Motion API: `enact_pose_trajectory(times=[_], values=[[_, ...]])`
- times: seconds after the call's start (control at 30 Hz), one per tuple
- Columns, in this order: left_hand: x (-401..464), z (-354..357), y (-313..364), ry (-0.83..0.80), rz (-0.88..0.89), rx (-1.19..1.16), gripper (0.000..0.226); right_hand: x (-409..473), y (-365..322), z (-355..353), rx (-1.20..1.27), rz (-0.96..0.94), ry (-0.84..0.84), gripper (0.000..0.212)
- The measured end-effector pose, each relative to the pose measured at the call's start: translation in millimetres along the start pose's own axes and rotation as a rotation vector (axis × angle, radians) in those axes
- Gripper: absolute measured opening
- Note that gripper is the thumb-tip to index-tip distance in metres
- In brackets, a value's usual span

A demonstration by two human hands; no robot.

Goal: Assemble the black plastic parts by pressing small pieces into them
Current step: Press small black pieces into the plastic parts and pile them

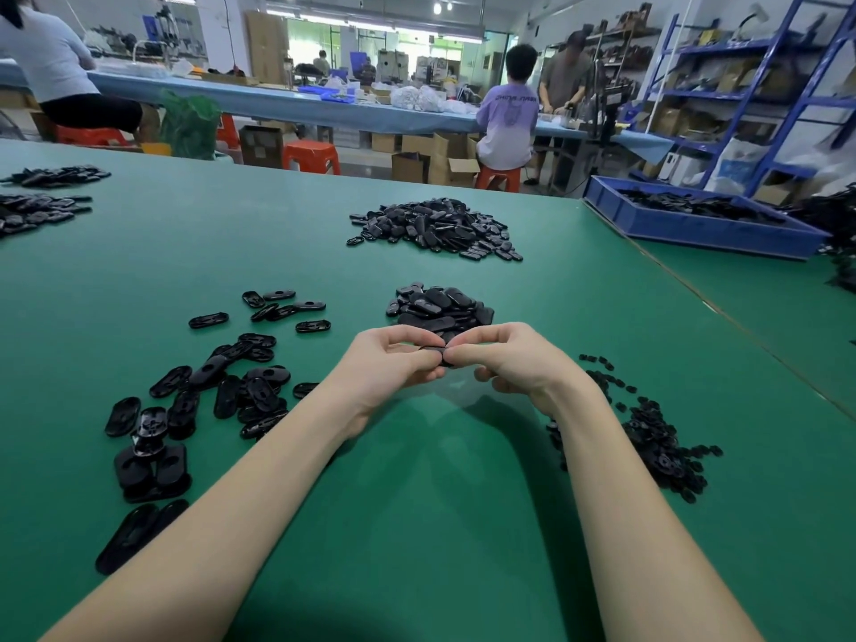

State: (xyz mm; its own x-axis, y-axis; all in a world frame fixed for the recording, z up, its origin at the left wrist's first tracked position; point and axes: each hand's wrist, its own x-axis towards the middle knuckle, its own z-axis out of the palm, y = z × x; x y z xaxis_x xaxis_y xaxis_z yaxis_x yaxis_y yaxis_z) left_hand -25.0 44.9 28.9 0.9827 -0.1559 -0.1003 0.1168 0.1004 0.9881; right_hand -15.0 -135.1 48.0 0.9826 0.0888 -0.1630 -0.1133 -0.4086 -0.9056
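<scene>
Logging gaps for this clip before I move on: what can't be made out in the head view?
- Black part pinched between the left hand and right hand: fingers cover most of it, so whether a small piece is seated is unclear.
- Small pieces pile: the right forearm hides its near edge, and single pieces are too small to tell apart.
- Blue bin: contents dark and indistinct.

- Both bare forearms reach forward and angle inward, so the hands meet at centre.
- Left hand (393,361): fingers curled, thumb and fingertips pinching.
- Right hand (512,359): fingers curled, pinching against the left's fingertips.
</scene>
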Motion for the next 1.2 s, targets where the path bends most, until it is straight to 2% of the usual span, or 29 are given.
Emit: enact_pose_trajectory(times=[0.43,0.67,1.07,1.2], values=[[1,1,-5,0.046,-0.034,0.022,0.016,6,5,13,-0.076,-0.084,0.045,0.01],[3,-7,-2,-0.037,-0.102,-0.139,0.017,5,3,11,-0.051,-0.093,0.049,0.009],[3,1,-8,0.091,-0.032,0.046,0.015,6,7,20,-0.084,-0.105,0.087,0.013],[6,-5,-4,0.094,-0.027,-0.01,0.014,3,4,19,-0.032,-0.183,0.062,0.009]])
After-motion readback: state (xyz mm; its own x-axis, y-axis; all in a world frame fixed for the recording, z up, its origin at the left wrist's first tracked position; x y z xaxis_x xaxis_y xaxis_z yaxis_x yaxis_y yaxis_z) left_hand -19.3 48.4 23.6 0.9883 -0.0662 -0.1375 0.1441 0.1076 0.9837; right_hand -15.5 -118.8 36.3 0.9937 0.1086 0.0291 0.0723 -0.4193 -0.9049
